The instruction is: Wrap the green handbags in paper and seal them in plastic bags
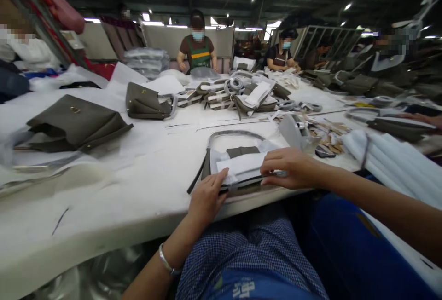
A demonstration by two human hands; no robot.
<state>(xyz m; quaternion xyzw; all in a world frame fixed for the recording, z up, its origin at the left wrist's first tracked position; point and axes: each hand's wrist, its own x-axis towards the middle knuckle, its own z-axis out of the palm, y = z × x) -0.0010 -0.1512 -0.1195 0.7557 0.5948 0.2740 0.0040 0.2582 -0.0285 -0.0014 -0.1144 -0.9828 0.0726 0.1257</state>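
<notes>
A dark olive handbag [243, 151] lies flat at the near edge of the table, its wrapped handle [238, 133] arching away from me. White padding [241, 166] covers much of the bag's upper side. My left hand [209, 194] grips the bag's lower left corner, thumb on top of the padding and fingers beneath the edge. On the right side, my right hand [292, 167] has its fingers curled and closed at the end of the padding. A dark strap [197, 173] hangs off the bag's left end.
More olive handbags [78, 123] lie to the left, with a pile of wrapped bags [248, 93] behind. Scraps [331, 134] and a tape dispenser [293, 129] sit to the right, near rolled white sheets [397, 162]. A masked person [198, 47] stands across the table.
</notes>
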